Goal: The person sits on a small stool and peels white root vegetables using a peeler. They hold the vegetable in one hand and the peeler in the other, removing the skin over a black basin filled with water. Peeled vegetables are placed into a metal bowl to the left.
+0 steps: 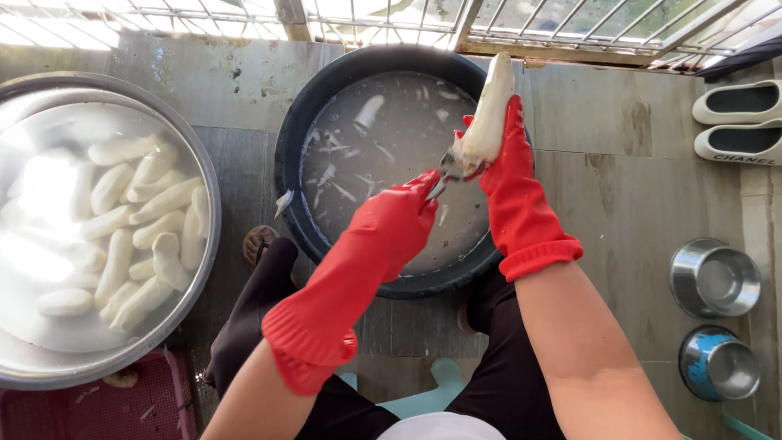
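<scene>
Steel basin (208, 187): biggest thing down here, wide and shiny at my left, full of water, with pale peeled roots (134, 236) lying crowded in it, smooth and blunt-ended. I'd say the water is there to keep them clean.

Black tub (287, 175): round, dark plastic, right between my knees so scraps drop straight in. Cloudy grey water, thin white peelings (371, 110) floating on top.

Tiled floor (627, 204): grey, stained, worn matte; a metal grille runs along the far edge.

Pale slippers (737, 122): a pair, parked well off to my right.

Small steel bowls (715, 281): two of them, near my right knee, one with a blue outside.

Right hand (509, 163): red rubber glove, fingers closed around the lower part of the root, holding it tilted up over the tub's far rim.

Left hand (399, 220): also in red rubber, closed on the peeler, tip pushed in against the root's bottom end.

Root (493, 106): long, white, tapering, wet-slick, mostly stripped; here it is, above the black tub in my right grip.

Peeler (446, 169): small metal blade, touching the root's base; its handle is hidden in my glove.
</scene>
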